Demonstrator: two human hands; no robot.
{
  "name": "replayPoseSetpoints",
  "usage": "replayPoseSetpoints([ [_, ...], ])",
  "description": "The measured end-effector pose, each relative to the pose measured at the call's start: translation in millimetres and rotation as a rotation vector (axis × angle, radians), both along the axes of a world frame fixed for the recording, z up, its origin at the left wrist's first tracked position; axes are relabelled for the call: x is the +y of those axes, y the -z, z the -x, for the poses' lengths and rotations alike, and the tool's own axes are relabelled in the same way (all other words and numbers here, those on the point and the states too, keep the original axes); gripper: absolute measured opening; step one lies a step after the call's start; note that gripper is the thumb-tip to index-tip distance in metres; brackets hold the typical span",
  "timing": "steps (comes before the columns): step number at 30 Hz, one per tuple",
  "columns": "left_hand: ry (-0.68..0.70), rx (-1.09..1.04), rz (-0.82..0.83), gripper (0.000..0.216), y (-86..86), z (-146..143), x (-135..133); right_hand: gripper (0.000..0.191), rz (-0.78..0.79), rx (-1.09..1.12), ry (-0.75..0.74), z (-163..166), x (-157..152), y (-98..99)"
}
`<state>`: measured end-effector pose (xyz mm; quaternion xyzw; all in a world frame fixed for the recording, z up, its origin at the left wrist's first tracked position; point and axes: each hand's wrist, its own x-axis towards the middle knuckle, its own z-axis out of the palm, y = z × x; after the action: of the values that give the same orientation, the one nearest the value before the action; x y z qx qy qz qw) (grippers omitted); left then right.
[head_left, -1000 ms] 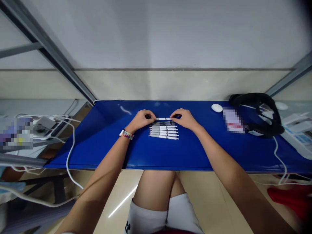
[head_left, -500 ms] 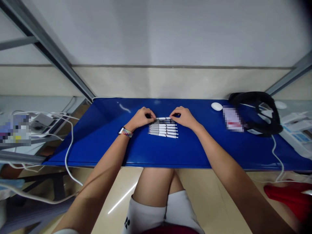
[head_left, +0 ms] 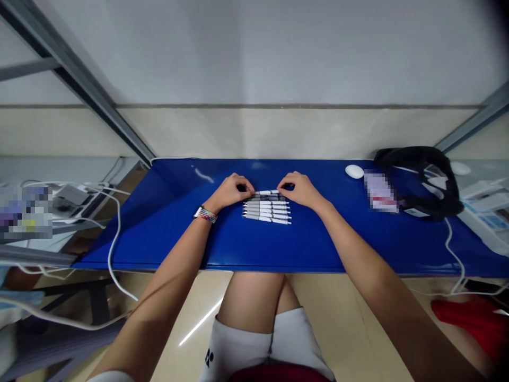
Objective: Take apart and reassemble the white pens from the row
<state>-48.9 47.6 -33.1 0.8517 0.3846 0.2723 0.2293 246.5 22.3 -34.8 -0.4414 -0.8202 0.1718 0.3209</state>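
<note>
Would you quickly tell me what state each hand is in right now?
Left hand: closed, fingertips pinching the left end of the farthest pen.
Right hand: closed, fingertips pinching the right end of the same pen.

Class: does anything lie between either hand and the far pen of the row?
Nothing visible does. The left hand and right hand each already pinch one end of the far pen. The other pens lie on its near side on the table.
</note>
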Motion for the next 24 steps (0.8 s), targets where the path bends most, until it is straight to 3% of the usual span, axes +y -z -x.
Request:
replayPoseSetpoints([
  [11,-0.048,-0.049,0.042,0.022,-1.9,0.6,0.1,0.012,-0.029,0.104,0.029,10.2,-13.6,-10.2],
  [19,-0.174,-0.107,-0.052,0.026,-8.8,-3.2,-3.6,0.011,-0.024,-0.114,-0.301,50.3,-60.1,-36.6],
  [24,-0.172,-0.118,-0.066,0.026,-7.7,-2.5,-3.3,0.011,-0.009,-0.192,-0.3,57.5,-66.8,-33.8],
])
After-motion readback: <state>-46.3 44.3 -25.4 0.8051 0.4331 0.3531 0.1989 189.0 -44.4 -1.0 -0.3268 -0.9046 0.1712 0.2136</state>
